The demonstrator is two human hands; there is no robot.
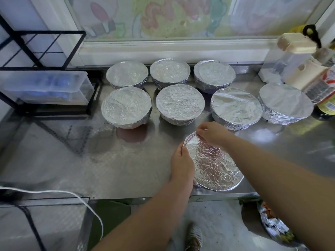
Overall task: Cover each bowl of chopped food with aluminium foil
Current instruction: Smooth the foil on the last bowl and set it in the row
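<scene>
Foil-covered bowl (213, 165): near edge of steel counter (126, 169). Left hand (181, 163) grips its left rim; right hand (213, 133) pinches its far rim. Seven covered bowls (180, 104): two rows toward far edge.

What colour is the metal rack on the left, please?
The rack is black; head view shows it.

Contents hidden under foil (235, 107)
Foil hides what the seven bowls (180, 103) beyond the hands and the near bowl (215, 165) hold; the left hand (181, 163) and right hand (213, 134) cover parts of its rim. Far right of them a bottle (327, 98) is cut off by the edge, its label unreadable.
</scene>
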